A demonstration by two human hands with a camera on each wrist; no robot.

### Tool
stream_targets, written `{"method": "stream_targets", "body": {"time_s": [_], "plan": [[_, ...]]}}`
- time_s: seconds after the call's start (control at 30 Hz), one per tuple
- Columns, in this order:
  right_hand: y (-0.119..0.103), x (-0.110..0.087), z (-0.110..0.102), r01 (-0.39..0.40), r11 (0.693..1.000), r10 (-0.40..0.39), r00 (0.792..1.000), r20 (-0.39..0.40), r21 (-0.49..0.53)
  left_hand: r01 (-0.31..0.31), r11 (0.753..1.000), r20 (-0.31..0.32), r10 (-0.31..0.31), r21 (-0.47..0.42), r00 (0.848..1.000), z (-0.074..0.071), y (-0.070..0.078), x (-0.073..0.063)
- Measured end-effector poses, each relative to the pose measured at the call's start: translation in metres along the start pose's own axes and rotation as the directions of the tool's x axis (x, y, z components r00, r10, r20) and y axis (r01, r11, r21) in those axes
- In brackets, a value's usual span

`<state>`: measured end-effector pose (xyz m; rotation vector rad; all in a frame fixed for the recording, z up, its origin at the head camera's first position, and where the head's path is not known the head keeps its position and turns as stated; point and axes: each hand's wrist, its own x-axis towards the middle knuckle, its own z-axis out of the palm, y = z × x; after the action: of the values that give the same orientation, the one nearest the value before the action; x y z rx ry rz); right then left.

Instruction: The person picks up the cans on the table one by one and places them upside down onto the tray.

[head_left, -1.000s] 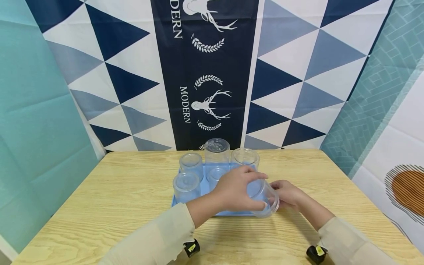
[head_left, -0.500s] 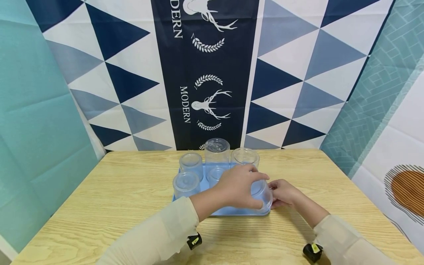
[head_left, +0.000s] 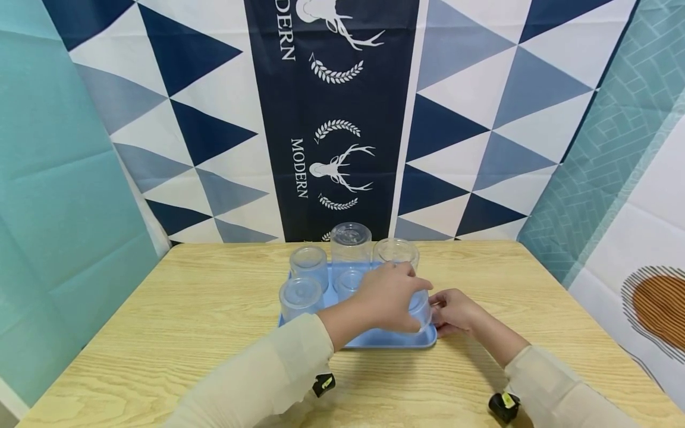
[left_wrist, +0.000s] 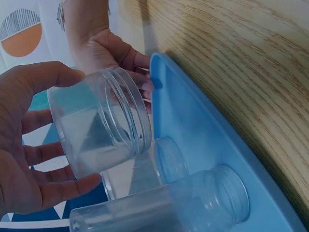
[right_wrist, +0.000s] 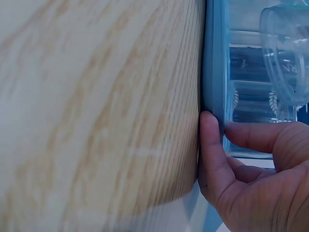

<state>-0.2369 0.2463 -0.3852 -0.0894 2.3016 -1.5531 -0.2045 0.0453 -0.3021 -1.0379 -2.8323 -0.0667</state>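
My left hand (head_left: 386,297) grips a wide clear jar (left_wrist: 89,121) by its sides, thumb opposite the fingers. The jar is tilted, with its threaded mouth toward the blue tray (head_left: 387,340); in the left wrist view it looks raised off the tray. At the tray's right side, my right hand (head_left: 455,312) pinches the rim between thumb and fingers, seen closely in the right wrist view. Several other clear jars stand upside down on the tray, among them a front-left jar (head_left: 301,297) and a tall back jar (head_left: 350,241). My left hand partly hides the jars behind it.
A light wooden table (head_left: 187,321) carries the tray and extends on both sides of it. Behind its far edge hangs a patterned cloth (head_left: 342,107). Jars stand close to the held one on its left and far sides.
The held jar has moved left and away from me, over the tray, and tilts less. My right hand has shifted slightly left. The tray's front right corner now shows fully.
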Motion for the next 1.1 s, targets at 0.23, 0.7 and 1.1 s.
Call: {"method": "stream_targets", "body": {"time_s": [0.23,0.7,1.1], "plan": [[0.0,0.001,-0.001,0.0,1.0,0.0,1.0,0.001,-0.002,0.022,0.997,0.035,-0.025,0.074,0.999,0.008,0.002,0.009],[0.0,0.0,0.0,0.014,1.0,-0.014,1.0,-0.004,-0.005,0.065,0.994,0.085,-0.072,0.087,0.994,0.033,0.004,0.027],[0.0,-0.001,0.002,0.016,1.0,-0.016,1.0,-0.013,0.0,0.126,0.987,0.151,-0.14,0.1,0.979,0.042,0.008,0.038]]}}
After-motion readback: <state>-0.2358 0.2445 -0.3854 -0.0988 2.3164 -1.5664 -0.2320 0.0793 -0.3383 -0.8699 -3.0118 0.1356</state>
